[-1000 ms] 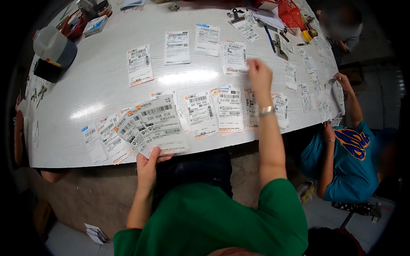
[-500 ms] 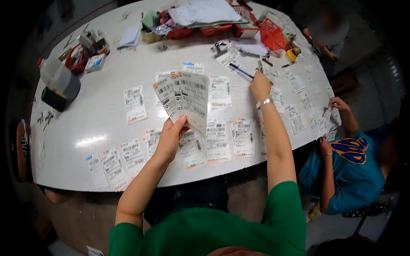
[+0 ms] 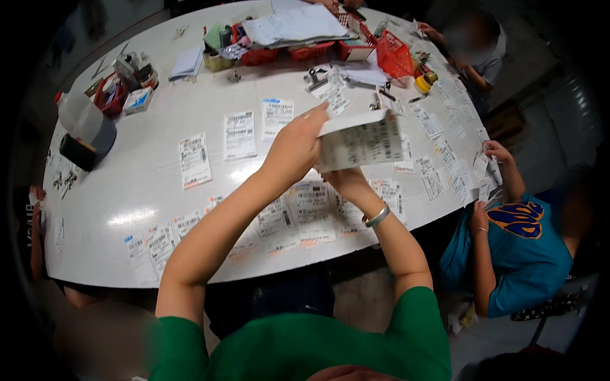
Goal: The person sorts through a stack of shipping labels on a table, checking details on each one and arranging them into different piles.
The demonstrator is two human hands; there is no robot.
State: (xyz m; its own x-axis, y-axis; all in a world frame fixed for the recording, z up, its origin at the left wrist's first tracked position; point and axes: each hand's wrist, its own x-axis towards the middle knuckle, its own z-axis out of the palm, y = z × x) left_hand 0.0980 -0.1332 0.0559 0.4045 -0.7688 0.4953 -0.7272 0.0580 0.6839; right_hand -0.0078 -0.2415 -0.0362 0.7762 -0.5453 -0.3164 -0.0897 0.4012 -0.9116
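Note:
My left hand [image 3: 295, 147] is closed on the left end of several printed shipping labels [image 3: 362, 143], held above the table and somewhat blurred. Below them, my right hand [image 3: 348, 183] is closed, but its fingers are largely behind the labels and what they grip is hidden. Underneath my arms, a row of overlapping labels [image 3: 312, 206] runs along the table's near edge. Single stacks of labels lie farther in: one [image 3: 195, 160] at the left, another [image 3: 239, 135] beside my left forearm, and a blue-topped one [image 3: 277, 117] beyond my left hand.
A jug of dark liquid [image 3: 95, 124] and red basket [image 3: 111, 95] stand left on the white table [image 3: 140, 184]. Papers [image 3: 298, 26] cover red baskets at the back. Metal clips [image 3: 316, 79] lie beyond my hands. A co-worker in teal [image 3: 515, 254] handles labels at right; others sit around.
My right hand has come back from the blue pen to the held labels. My left hand has moved right and up, turning them sideways. The pen no longer shows.

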